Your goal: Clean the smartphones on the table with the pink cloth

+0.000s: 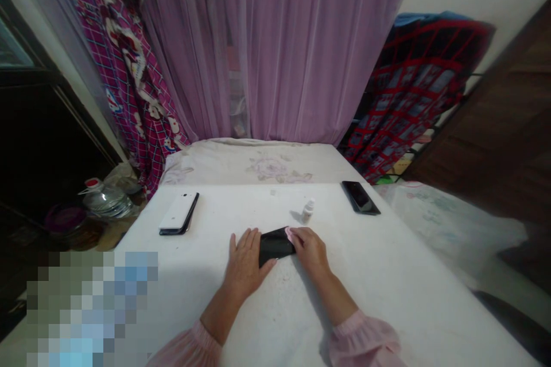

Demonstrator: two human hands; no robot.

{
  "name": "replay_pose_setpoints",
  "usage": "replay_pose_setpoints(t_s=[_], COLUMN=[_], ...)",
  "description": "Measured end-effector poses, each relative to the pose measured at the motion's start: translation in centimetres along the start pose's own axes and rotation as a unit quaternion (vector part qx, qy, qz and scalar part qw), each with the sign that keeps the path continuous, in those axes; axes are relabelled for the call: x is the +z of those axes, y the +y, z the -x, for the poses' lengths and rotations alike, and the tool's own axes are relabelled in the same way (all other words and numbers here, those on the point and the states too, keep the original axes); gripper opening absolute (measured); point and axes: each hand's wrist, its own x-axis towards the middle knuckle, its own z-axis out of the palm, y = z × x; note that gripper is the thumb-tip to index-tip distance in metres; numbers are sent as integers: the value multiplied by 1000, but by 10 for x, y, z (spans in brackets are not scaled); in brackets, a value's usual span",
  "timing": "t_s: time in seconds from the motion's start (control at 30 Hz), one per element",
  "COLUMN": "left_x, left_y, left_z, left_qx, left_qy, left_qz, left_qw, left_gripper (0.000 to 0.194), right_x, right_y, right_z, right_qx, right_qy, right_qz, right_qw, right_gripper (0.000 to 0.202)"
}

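Observation:
A black phone (275,245) lies flat on the white table (241,200), a little right of the middle of the view. My left hand (246,262) rests over its left end with the fingers spread and the thumb along the near edge. At the right end my right hand (309,248) pinches a small pink cloth (289,234) against the phone's surface. Just beyond that hand a small white bottle (307,211) stands upright.
A white phone (179,212) lies on a dark one at the table's left. Dark phones (360,198) lie at the right edge. Purple curtains (297,46) hang behind the table. A large clear bottle (107,199) stands off to the left.

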Motion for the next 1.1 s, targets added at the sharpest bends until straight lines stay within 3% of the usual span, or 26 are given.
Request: replay_pose_setpoints(t_s=[0.2,0.53,0.87,1.1], left_x=[-1,4,6,3], left_y=[-2,-4,-3,-3], left_z=[-1,-1,-1,-2], left_qx=[13,20,19,23], left_qy=[-19,0,6,-8], left_qz=[2,-1,-10,-7], left_qw=[1000,1000,1000,1000], left_gripper=[63,63,62,62], right_x=[-10,13,-4,3], right_y=[3,-5,-2,-11], right_z=[21,-29,18,-2], right_qx=[1,9,-12,-14], right_qy=[2,-11,35,39], right_qz=[-21,46,-7,84], right_qw=[1000,999,999,996], right_gripper=[24,23,26,22])
